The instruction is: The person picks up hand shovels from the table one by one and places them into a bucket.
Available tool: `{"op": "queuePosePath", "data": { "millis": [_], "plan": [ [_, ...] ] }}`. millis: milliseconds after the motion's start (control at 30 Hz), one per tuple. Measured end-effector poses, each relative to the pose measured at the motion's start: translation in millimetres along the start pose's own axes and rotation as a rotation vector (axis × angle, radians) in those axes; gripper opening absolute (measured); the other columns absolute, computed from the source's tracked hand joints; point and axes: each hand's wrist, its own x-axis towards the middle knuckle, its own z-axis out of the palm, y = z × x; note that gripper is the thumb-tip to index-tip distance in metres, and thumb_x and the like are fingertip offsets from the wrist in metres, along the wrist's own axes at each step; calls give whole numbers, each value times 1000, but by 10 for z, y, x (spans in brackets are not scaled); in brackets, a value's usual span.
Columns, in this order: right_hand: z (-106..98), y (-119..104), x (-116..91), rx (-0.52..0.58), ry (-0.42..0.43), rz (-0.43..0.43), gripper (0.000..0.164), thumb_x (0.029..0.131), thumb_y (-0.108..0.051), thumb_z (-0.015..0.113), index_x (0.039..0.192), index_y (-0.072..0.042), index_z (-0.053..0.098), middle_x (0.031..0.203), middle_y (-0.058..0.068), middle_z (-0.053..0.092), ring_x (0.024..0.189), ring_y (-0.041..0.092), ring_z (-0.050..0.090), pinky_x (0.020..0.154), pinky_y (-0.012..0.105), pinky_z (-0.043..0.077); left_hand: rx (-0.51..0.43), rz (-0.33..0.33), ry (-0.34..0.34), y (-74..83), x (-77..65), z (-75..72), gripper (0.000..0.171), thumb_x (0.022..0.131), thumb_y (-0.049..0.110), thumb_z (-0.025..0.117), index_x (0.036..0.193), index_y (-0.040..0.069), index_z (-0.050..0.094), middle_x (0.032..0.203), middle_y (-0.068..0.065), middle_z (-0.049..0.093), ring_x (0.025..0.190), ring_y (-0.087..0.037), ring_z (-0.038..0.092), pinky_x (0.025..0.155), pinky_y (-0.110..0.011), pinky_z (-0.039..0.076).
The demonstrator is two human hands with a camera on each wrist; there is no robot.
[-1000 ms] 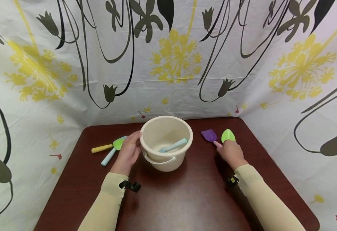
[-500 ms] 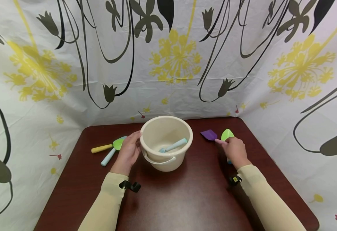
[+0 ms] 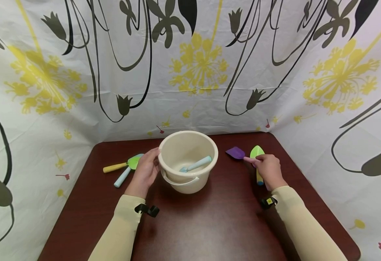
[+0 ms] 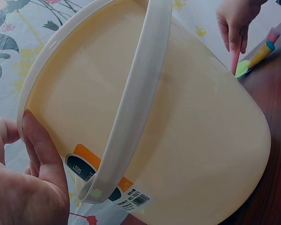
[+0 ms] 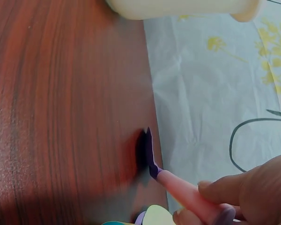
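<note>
Grn trowel (image 3: 257, 150) nr purple trowel (image 3: 235, 153)

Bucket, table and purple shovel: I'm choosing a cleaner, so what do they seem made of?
The bucket looks like smooth, slightly glossy plastic, given its soft highlights. The table looks like wood or wood-effect laminate: streaky grain under a sheen. The purple shovel is probably plastic too, fairly matt, with flat even colour.

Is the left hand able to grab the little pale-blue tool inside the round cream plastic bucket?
Probably yes: the bucket is open at the top and nothing covers the pale-blue tool. The left hand grips the bucket, though, so it would likely have to let go first.
</note>
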Motion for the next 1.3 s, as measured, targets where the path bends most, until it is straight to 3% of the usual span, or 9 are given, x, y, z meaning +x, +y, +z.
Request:
{"op": "queuePosePath", "data": {
  "millis": [100, 233, 400, 633, 767, 867, 1000, 1167, 1300],
  "plan": [
    [-24, -6, -4, 16, 15, 0, 25, 109, -14, 70, 122, 4, 82, 112, 23, 81, 97, 36, 68, 76, 40, 53, 5, 2, -1, 5, -5, 3, 32, 112, 12, 63, 139, -5, 66, 115, -8, 72, 99, -18, 68, 78, -22, 58],
    [-44, -9, 6, 20, 35, 3, 28, 109, -15, 70, 126, 5, 80, 100, 21, 79, 80, 30, 63, 62, 33, 48, 7, 5, 1, 8, -9, 11, 32, 112, 11, 63, 139, -5, 65, 115, -8, 72, 99, -19, 68, 78, -22, 58],
    [-70, -22, 21, 56, 2, 49, 32, 110, -16, 65, 130, 7, 76, 73, 6, 57, 63, 22, 50, 52, 29, 40, -1, 3, 3, 3, -7, 14, 31, 112, 11, 62, 138, -5, 66, 114, -8, 72, 99, -19, 68, 78, -22, 59],
    [-125, -44, 36, 60, 0, 58, 32, 111, -15, 62, 131, 6, 76, 68, -1, 46, 57, 18, 42, 50, 29, 36, -3, 5, -3, -13, 14, -1, 33, 112, 11, 62, 141, -5, 65, 113, -8, 72, 96, -17, 68, 77, -21, 59],
    [-166, -68, 39, 90, 21, 56, 34, 111, -17, 63, 134, 5, 74, 76, 7, 58, 55, 19, 47, 50, 28, 41, -3, 5, -4, -15, 17, -4, 32, 113, 11, 61, 141, -5, 65, 114, -9, 72, 97, -17, 67, 77, -22, 59],
    [-206, -95, 29, 130, 28, 62, 35, 111, -20, 66, 138, 2, 74, 98, 15, 72, 60, 20, 55, 53, 29, 48, -1, 6, -4, -10, 14, 0, 33, 113, 12, 62, 141, -4, 66, 115, -9, 72, 98, -18, 67, 78, -22, 59],
    [-260, -126, 25, 162, 24, 74, 38, 111, -24, 67, 141, -2, 73, 120, 18, 75, 67, 23, 55, 57, 31, 50, 4, 2, -3, 1, 2, 6, 34, 113, 12, 61, 142, -5, 65, 118, -10, 71, 100, -19, 66, 78, -22, 59],
    [-330, -181, 25, 179, 10, 95, 38, 112, -26, 65, 143, -5, 72, 124, 15, 74, 67, 23, 51, 57, 33, 49, 8, 8, -15, 1, -4, 3, 33, 113, 12, 61, 142, -4, 65, 118, -11, 71, 101, -19, 66, 79, -22, 59],
    [-387, -233, 31, 161, 42, 61, 36, 111, -27, 68, 139, -5, 74, 116, 16, 75, 64, 23, 50, 53, 32, 46, 14, 12, -20, -6, 0, -6, 32, 113, 13, 61, 140, -3, 67, 118, -10, 71, 101, -19, 66, 79, -22, 59]
  ]
}}
